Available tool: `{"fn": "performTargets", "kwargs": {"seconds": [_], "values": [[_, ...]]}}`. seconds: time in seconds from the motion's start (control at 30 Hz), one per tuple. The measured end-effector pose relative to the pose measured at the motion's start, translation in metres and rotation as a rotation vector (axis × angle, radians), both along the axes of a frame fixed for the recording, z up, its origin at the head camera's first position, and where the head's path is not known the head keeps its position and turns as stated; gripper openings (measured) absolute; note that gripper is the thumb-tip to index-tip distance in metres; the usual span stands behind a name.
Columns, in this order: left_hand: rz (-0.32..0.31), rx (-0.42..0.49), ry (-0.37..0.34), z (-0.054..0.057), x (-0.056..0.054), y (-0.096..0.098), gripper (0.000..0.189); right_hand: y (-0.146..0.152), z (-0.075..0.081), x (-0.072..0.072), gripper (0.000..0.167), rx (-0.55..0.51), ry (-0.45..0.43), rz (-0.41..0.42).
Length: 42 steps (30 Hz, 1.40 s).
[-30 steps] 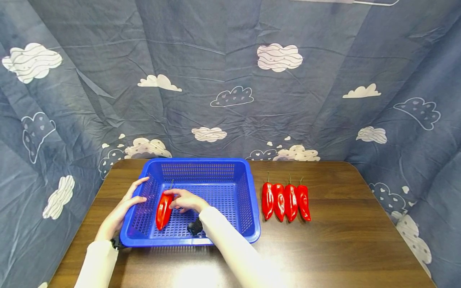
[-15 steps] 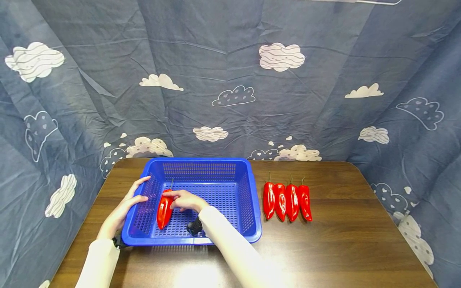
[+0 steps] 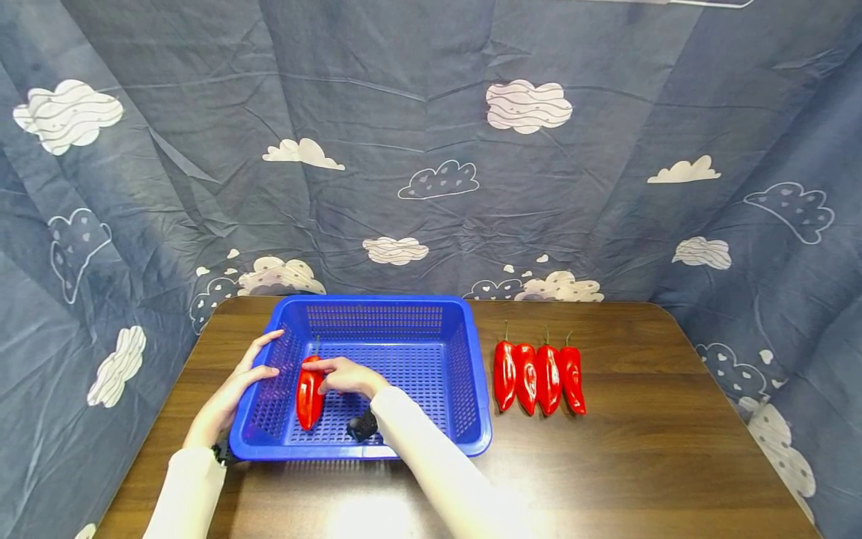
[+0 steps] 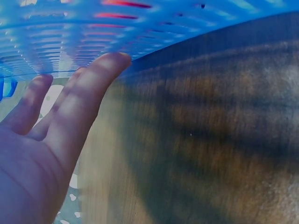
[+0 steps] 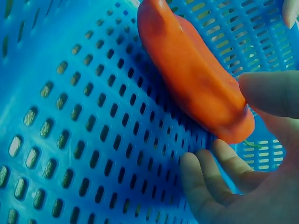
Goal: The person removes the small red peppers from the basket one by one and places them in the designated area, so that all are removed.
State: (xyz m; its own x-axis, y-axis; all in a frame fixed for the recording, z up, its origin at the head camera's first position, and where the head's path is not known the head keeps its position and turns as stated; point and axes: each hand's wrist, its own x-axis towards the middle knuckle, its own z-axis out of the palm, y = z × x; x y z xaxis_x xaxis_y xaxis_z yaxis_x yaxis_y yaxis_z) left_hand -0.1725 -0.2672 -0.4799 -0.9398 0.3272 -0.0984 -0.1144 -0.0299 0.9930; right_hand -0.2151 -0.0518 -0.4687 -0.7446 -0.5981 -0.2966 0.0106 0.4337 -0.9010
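Note:
A glossy red pepper [image 3: 310,402] with a thin green stem lies in the left part of the blue plastic basket [image 3: 480,397]. My right hand [image 3: 349,376] reaches into the basket and pinches the pepper near its stem end. The right wrist view shows the thumb [image 5: 268,93] against the pepper [image 5: 187,65], other fingers bent below it; the index finger is hidden there. My left hand [image 3: 225,393] holds the basket's left side: two digits lie over the rim, while other fingers [image 4: 77,112] touch the slotted outer wall.
Several red peppers [image 3: 527,378] lie side by side right of the basket, stems pointing away. All rests on a brown wooden table [image 3: 646,442]. Behind it hangs a grey-blue curtain [image 3: 431,97] with cloud prints.
The pepper in the basket has turned slightly; its lower tip has swung right, so it lies straighter. The right index finger has stretched across its upper end. The left hand stays on the rim.

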Motion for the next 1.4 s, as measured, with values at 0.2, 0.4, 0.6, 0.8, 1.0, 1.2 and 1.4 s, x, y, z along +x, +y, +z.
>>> {"fn": "performTargets", "kwargs": {"seconds": [0.2, 0.4, 0.6, 0.8, 1.0, 1.2, 1.4], "values": [[0.003, 0.006, -0.013, 0.0, 0.0, 0.0, 0.061, -0.001, -0.001, -0.003, 0.059, 0.02, 0.141, -0.014], [0.001, 0.018, -0.019, -0.001, 0.0, 0.0, 0.061, 0.0, 0.0, 0.001, 0.054, -0.009, -0.006, -0.094], [-0.005, 0.036, -0.005, -0.002, 0.001, 0.0, 0.062, 0.0, -0.001, 0.003, 0.053, -0.072, -0.059, -0.175], [-0.014, 0.044, -0.001, -0.002, 0.001, 0.0, 0.062, 0.002, -0.002, 0.003, 0.052, -0.087, -0.068, -0.25], [-0.017, 0.041, 0.003, -0.002, 0.001, 0.001, 0.062, 0.007, 0.0, 0.001, 0.049, -0.214, -0.127, -0.285], [-0.007, 0.035, 0.007, -0.002, 0.0, 0.001, 0.062, 0.012, 0.004, 0.001, 0.045, -0.259, -0.136, -0.291], [-0.002, 0.032, 0.015, -0.002, 0.001, 0.0, 0.062, 0.018, 0.009, 0.0, 0.042, -0.27, -0.119, -0.286]]}}
